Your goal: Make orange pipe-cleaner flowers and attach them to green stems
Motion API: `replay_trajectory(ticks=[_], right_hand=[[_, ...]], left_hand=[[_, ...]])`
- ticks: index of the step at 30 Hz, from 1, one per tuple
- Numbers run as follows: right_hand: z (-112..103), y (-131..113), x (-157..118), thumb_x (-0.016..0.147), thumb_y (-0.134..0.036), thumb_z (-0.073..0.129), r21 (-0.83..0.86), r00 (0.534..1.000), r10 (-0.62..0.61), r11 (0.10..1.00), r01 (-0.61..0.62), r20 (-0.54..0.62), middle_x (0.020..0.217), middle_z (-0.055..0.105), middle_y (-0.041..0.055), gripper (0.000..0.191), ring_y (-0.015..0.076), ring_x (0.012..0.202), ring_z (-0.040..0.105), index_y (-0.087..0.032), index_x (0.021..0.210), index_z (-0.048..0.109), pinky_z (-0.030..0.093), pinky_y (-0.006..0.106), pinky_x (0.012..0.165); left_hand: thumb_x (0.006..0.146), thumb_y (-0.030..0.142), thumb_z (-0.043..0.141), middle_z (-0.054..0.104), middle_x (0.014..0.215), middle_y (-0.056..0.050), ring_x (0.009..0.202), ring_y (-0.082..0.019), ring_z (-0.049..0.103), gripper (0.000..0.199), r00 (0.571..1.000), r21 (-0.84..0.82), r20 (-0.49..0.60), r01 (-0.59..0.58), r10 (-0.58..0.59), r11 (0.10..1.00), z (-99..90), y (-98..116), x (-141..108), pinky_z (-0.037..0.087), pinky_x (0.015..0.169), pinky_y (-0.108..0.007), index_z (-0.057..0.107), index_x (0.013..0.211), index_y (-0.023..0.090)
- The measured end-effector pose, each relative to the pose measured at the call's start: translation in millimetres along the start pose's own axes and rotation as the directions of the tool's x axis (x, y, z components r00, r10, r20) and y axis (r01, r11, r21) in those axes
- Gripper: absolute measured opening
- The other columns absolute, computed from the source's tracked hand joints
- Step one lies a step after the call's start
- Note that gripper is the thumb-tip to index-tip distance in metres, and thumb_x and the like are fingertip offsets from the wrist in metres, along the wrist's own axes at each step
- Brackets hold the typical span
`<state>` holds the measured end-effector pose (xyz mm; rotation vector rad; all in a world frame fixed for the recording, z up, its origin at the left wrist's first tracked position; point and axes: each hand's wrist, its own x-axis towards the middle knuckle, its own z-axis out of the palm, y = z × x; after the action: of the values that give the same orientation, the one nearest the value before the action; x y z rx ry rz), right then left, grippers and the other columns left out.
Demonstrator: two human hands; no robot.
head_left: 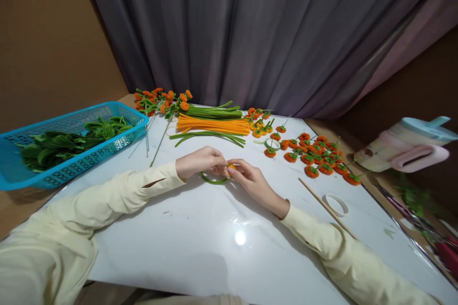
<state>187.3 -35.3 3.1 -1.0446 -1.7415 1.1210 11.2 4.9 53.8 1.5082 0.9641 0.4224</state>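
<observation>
Both hands meet over the middle of the white table [200, 228]. My left hand [203, 161] has its fingers closed around a green pipe cleaner [213, 182], which bends in a loop below the fingers. My right hand [252, 178] pinches a small orange-yellow flower piece [232, 167] between thumb and fingers, touching the left fingertips. Behind the hands lie a bundle of orange-yellow pipe cleaners [214, 124] and green ones [214, 112], with a few more green strips [207, 137] in front.
A blue basket [86, 152] of green leaf pieces stands left. Orange flowers [311, 171] spread at right, near a wooden stick [325, 207], a white tape roll [335, 205], a cup [404, 145] and scissors [404, 209]. Stemmed flowers [161, 100] lie at back left.
</observation>
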Motion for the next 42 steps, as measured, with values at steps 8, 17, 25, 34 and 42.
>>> replay_trajectory(ticks=[8, 17, 25, 34, 42], right_hand=[[2.1, 1.9, -0.7, 0.088, -0.034, 0.045, -0.064, 0.999, -0.001, 0.998, -0.002, -0.038, 0.086, 0.065, 0.0030, 0.024, 0.0120, 0.075, 0.058, -0.017, 0.098, 0.057, 0.045, 0.024, 0.068], [8.5, 5.6, 3.8, 0.079, -0.047, 0.057, 0.358, 0.986, 0.163, 0.920, -0.158, 0.015, 0.087, 0.061, 0.0046, 0.041, 0.0128, 0.073, 0.056, -0.018, 0.109, 0.057, 0.047, 0.027, 0.069], [8.3, 4.0, 0.7, 0.082, -0.043, 0.053, 0.239, 0.989, 0.141, 0.963, -0.126, -0.049, 0.092, 0.061, 0.0057, 0.035, 0.0150, 0.083, 0.055, -0.017, 0.104, 0.060, 0.047, 0.027, 0.072], [8.5, 3.7, 0.9, 0.082, -0.042, 0.053, 0.242, 0.990, 0.120, 0.965, -0.099, -0.072, 0.083, 0.060, 0.0030, 0.032, 0.0131, 0.077, 0.056, -0.018, 0.101, 0.060, 0.049, 0.025, 0.070], [6.3, 1.8, -0.1, 0.086, -0.038, 0.050, 0.080, 0.992, 0.013, 0.997, -0.003, -0.129, 0.095, 0.063, 0.0052, 0.027, 0.0153, 0.087, 0.059, -0.019, 0.103, 0.059, 0.050, 0.027, 0.076]], left_hand=[[0.074, 0.022, 0.052, 0.069, 0.071, -0.006, 0.071, -0.015, 0.064, 0.016, 0.993, 0.079, -0.082, -0.073, 0.079, 0.994, 4.6, -6.6, 3.8, 0.047, 0.072, -0.025, 0.059, 0.065, 0.012], [0.074, 0.019, 0.053, 0.067, 0.069, -0.005, 0.064, -0.013, 0.060, 0.012, 0.978, -0.034, -0.189, -0.095, 0.087, 0.995, 15.2, -15.5, 5.5, 0.045, 0.064, -0.023, 0.056, 0.063, 0.013], [0.069, 0.028, 0.059, 0.068, 0.078, -0.010, 0.069, -0.014, 0.058, 0.021, 0.989, -0.265, 0.009, 0.143, -0.145, 0.954, 7.1, -9.5, 3.1, 0.035, 0.055, -0.022, 0.067, 0.070, 0.009], [0.070, 0.028, 0.063, 0.060, 0.069, -0.003, 0.061, -0.010, 0.050, 0.016, 0.946, -0.393, 0.191, 0.320, -0.264, 0.862, -2.3, -12.4, 8.9, 0.032, 0.052, -0.021, 0.065, 0.070, 0.011], [0.067, 0.032, 0.070, 0.062, 0.074, -0.006, 0.061, -0.010, 0.047, 0.023, 0.967, -0.333, 0.178, 0.232, -0.181, 0.914, -4.7, -8.4, 7.6, 0.027, 0.050, -0.023, 0.068, 0.074, 0.010]])
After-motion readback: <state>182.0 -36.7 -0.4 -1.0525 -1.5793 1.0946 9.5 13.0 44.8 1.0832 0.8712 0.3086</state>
